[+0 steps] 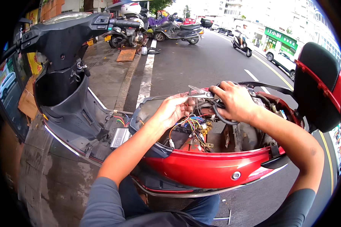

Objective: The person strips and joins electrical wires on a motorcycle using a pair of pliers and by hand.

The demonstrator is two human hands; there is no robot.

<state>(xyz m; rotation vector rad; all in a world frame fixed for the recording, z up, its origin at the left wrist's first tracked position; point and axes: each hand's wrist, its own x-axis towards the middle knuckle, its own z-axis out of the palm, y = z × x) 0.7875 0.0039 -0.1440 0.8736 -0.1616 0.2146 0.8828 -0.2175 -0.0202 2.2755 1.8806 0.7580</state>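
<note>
I hold a cutting tool with silver jaws (203, 94) in my right hand (234, 102), over the opened red scooter body (201, 168), with a black cable hanging beside that hand. My left hand (175, 109) is closed in a pinch at the tool's left tip, seemingly on a thin wire, though that is small. Below both hands lies a bundle of coloured wires (193, 128) with connectors (205, 129) inside the compartment. A silver metal box (120, 138) sits on the floorboard to the left, near more loose wires.
The scooter's handlebar and front (68, 49) stand at left, its black backrest (316, 85) at right. Parked scooters (174, 34), an orange board (125, 55) and kerb (123, 87) lie beyond. A rider (241, 39) and white car (282, 62) are on the road.
</note>
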